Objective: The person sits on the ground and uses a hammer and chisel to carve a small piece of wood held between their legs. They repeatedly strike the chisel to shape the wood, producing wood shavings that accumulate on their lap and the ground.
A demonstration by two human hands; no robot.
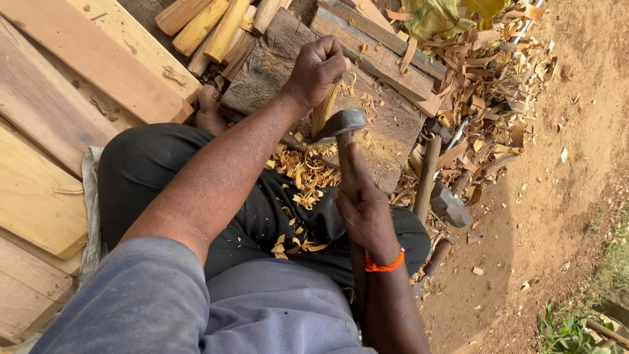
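Observation:
My left hand [316,69] grips the top of a short pale wooden stick [324,111] that stands upright on a dark, worn wooden block [386,134]. My right hand [365,210] holds the wooden handle of a hatchet, thumb along the shaft. The hatchet's grey steel head [341,123] rests against the lower part of the stick. Curled wood shavings [308,174] lie on my black trousers and on the block's near edge.
Wide pale planks [72,78] lie on the left. Several cut sticks [209,26] are piled behind the block. A hammer [440,190] and another handled tool lie among wood chips [485,72] to the right. Bare dirt ground [563,196] extends to the right.

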